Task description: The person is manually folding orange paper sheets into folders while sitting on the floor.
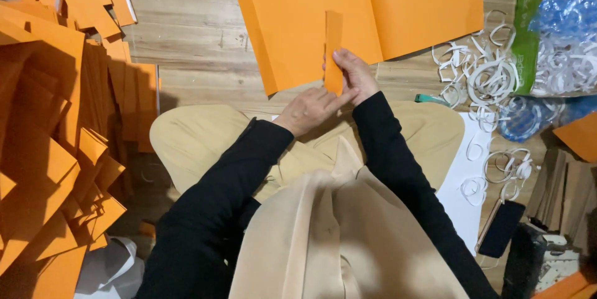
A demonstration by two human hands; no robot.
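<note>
Left hand (309, 109) and right hand (354, 75) pinching narrow orange paper strip (333, 41), grips closed

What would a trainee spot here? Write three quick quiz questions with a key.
1. True or false: both hands pinch the orange strip.
2. Which lies right of the person: A) white paper curls, B) a stack of blue folders?
3. Fill in: the strip lies over a large orange ____.

Key:
1. True: left hand and right hand meet at its lower end.
2. A.
3. Sheet, spread on the wood floor.
</note>
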